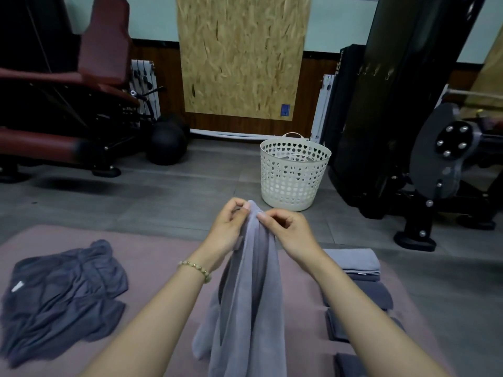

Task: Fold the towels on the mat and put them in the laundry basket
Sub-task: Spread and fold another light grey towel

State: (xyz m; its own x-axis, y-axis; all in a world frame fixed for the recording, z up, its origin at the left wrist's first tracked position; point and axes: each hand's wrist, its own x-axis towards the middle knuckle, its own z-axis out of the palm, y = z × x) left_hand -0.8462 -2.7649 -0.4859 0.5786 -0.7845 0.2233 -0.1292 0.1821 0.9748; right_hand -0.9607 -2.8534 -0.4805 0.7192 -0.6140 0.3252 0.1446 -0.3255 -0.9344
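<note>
Hands, left hand (227,227) and right hand (285,231), pinch the light grey towel (249,295) near its top edge; next, they should spread apart to find its corners.

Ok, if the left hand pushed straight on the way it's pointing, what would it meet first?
The left hand pinches the grey towel. Beyond that, its line runs over open floor towards the laundry basket, likely its near left side; depth is hard to judge.

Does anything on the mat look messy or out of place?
Only the dark towel lying crumpled at the left of the mat, unlike the folded towels lined up at its right. Nothing looks spilled or damaged.
</note>
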